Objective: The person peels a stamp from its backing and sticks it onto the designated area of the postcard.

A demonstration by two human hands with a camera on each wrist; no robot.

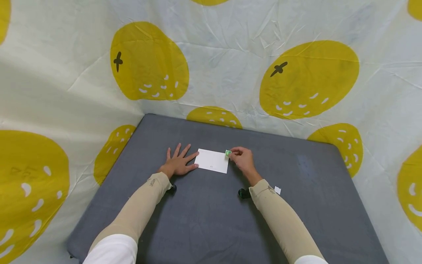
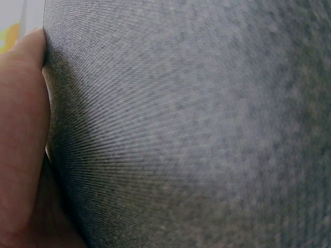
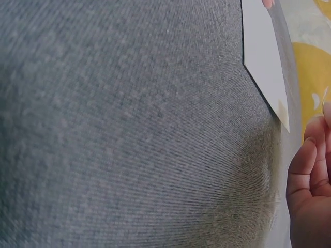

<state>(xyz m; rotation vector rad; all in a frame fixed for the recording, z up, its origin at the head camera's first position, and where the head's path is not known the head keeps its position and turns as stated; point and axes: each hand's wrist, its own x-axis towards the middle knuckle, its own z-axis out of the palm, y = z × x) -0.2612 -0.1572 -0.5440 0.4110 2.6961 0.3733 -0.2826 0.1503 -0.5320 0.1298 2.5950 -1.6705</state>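
On the grey cloth surface lies a white rectangle of paper, a card or an envelope, with tiny print near its lower edge. My left hand is spread flat beside it, thumb and a finger touching its left edge. A small green-and-white stamp is pinched between the thumb and fingers of my right hand, at the paper's upper right corner. Whether the stamp touches the paper I cannot tell. In the right wrist view, the curled fingers appear beyond the paper's corner.
A small white scrap lies by my right sleeve. The grey padded surface ends at a cloth backdrop printed with yellow fruit, which rises behind and at both sides. Dark wrist cameras sit under the cuffs.
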